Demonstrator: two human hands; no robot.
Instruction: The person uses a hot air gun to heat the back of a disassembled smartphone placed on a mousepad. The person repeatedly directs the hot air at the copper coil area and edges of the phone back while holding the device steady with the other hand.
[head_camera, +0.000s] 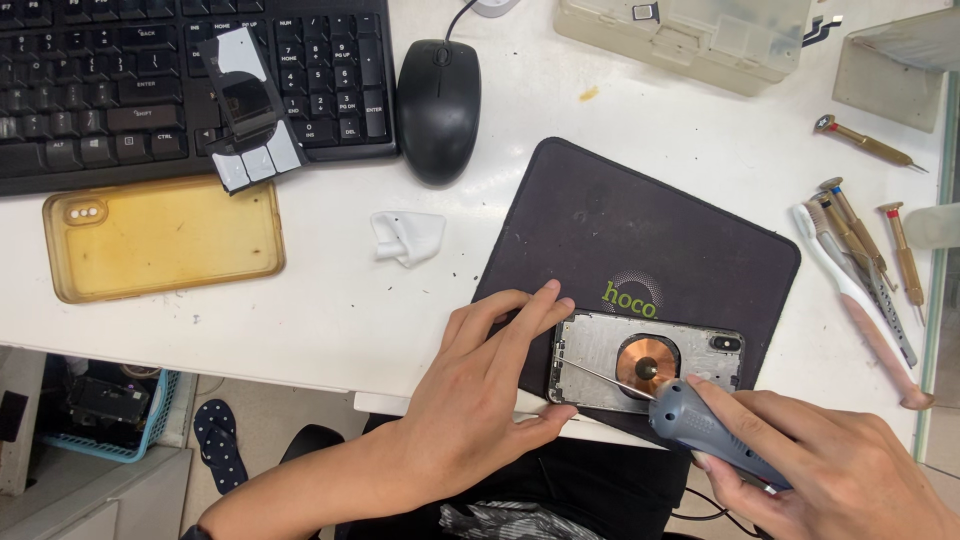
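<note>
At the near edge of the white desk (330, 300), on a dark mat (640, 230), lies an opened phone back housing (600, 350) with a round copper coil (646, 362) at its middle. The left hand (480, 400) sits at the housing's 9 o'clock side — fingers spread and laid flat, fingertips (556, 300) touching its left end. The right hand (830, 465), at 4 o'clock from the housing, is wrapped around a grey electric screwdriver (710, 432); its thin bit (605, 380) reaches toward 10 o'clock across the housing's lower left part.

At 12 o'clock from the mat a black mouse (438, 105) rests beside a black keyboard (110, 80), which carries a small dark part (250, 110). A yellowed clear phone case (165, 238) lies at 9 o'clock, a crumpled white scrap (408, 236) between it and the mat. At 3 o'clock lie brass-coloured screwdrivers (850, 225) and a toothbrush (860, 300) — a cloudy plastic box (690, 40) stands further back.
</note>
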